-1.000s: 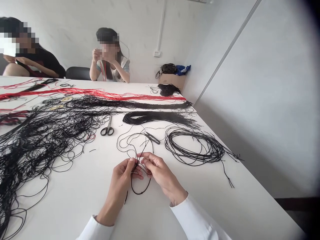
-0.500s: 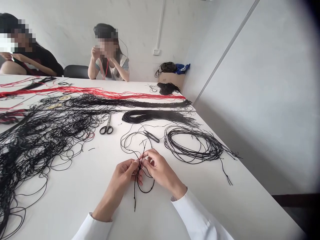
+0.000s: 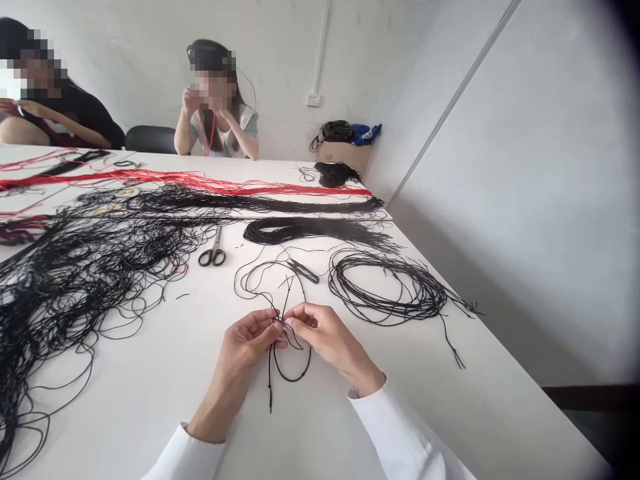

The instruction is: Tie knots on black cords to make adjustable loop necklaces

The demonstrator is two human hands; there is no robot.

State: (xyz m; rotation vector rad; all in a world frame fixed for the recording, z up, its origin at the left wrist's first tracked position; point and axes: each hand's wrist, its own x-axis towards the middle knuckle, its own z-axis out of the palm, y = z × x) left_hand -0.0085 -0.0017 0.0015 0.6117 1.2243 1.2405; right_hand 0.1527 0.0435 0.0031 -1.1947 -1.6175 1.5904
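Note:
Thin black cord (image 3: 293, 380) hangs in a loop between and below my hands, with a knotted tail to its left lying over the white table. My left hand (image 3: 250, 339) pinches the cord between thumb and fingers. From the right, my right hand (image 3: 323, 333) has thumb and index finger closed on the same cord, close to the left fingertips. More of the cord curves on the table beyond my hands. Black thread snips (image 3: 303, 271) lie just past them. The fingers partly hide the crossing of the strands.
Black-handled scissors (image 3: 212, 256) lie left of centre. Coiled black cord (image 3: 385, 293) is at right, a tangled black heap (image 3: 45, 320) at left. Black bundles (image 3: 320, 231) and red strands (image 3: 200, 180) cross farther back. Two people sit across the white table (image 3: 165, 400).
My right hand has moved slightly right, and its fingers are lower and closer together. The cord strands between my hands have shifted, and the far loop spreads a little farther left.

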